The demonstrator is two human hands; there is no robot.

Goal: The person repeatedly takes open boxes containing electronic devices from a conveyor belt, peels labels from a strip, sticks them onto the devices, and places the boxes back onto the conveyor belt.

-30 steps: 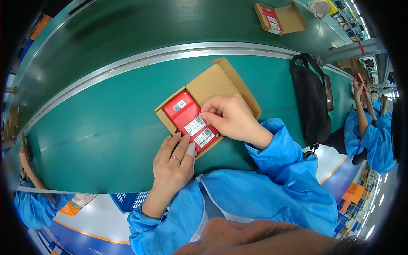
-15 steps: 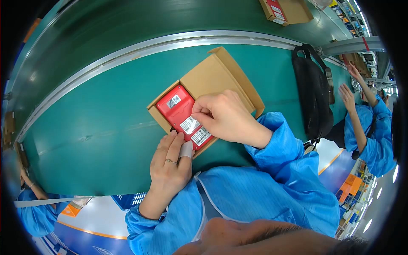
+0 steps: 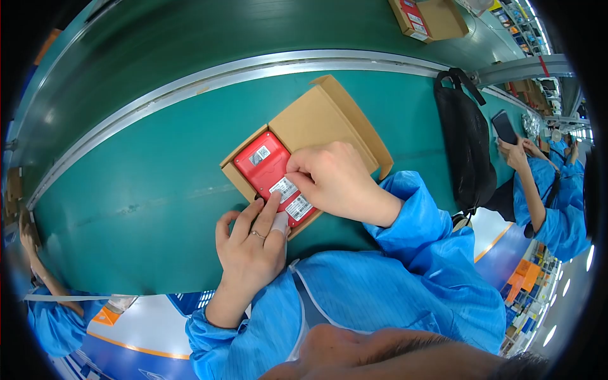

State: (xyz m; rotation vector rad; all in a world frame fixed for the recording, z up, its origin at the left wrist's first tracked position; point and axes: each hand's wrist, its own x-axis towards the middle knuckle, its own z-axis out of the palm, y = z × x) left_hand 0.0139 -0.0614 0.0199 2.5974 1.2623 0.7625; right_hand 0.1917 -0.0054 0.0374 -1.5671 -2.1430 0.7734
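A red device [image 3: 269,166], its back facing up, lies in an open brown cardboard box [image 3: 310,114]. One small label [image 3: 259,155] is at its upper end; two white labels with printed codes, an upper one [image 3: 283,189] and a lower one [image 3: 298,208], sit lower down. My right hand [image 3: 342,183] is closed in a pinch at the upper corner of the middle label. With fingers apart, my left hand [image 3: 253,244] rests at the box's near left edge, its index fingertip touching that same label. A ring and a white finger wrap show on it.
A black bag [image 3: 462,139] lies on the green table [image 3: 145,190] to the right. Beyond the metal rail [image 3: 253,68] is another open box [image 3: 430,19] with a red item. A co-worker at right holds a phone [image 3: 505,126]; another person's arm [image 3: 47,275] is at left.
My left index finger has moved up from the device's edge onto the middle label, and the left fingers have spread. My right hand keeps its pinch almost in place. The co-worker at right now holds a phone.
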